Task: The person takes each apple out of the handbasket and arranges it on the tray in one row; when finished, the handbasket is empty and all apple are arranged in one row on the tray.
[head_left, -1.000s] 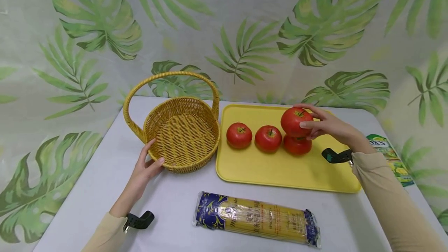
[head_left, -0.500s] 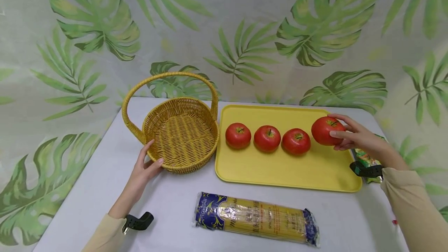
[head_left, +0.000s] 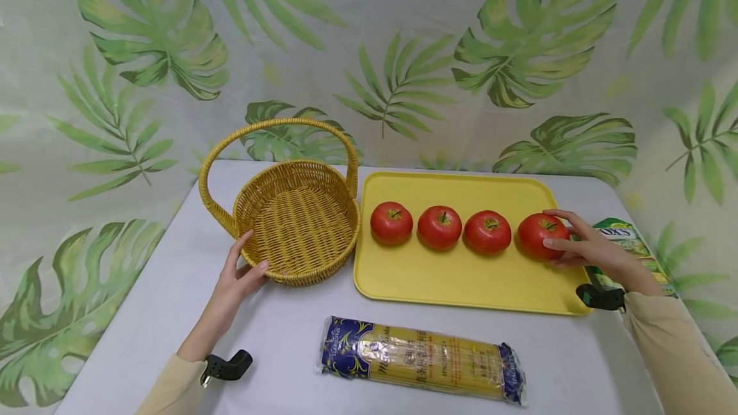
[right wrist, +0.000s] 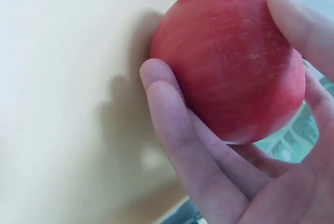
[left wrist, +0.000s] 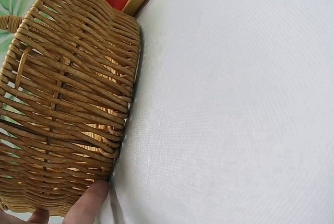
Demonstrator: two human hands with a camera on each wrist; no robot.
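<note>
At the tray's right end, my right hand (head_left: 596, 250) grips a red apple (head_left: 536, 235); thumb and fingers lie round its sides in the right wrist view, where the apple (right wrist: 229, 62) fills much of the picture. The apple appears low over or on the yellow tray (head_left: 438, 280). To its left, three more red apples stand in a row, the nearest apple (head_left: 487, 233) a small gap away. My left hand (head_left: 230, 287) touches the near left side of a wicker basket (head_left: 305, 229), fingers spread. In the left wrist view a fingertip rests against the basket's woven wall (left wrist: 68, 93).
A pack of spaghetti (head_left: 423, 360) lies on the white table (head_left: 277, 351) in front of the tray. Right of the tray, partly behind my right hand, lies a green printed packet (head_left: 631, 245). The basket's tall handle (head_left: 282, 122) arches up. A leaf-patterned cloth (head_left: 403, 50) hangs behind.
My right hand has carried the apple from above the third apple rightward and down to the right end of the row. The left hand and basket have stayed in place.
</note>
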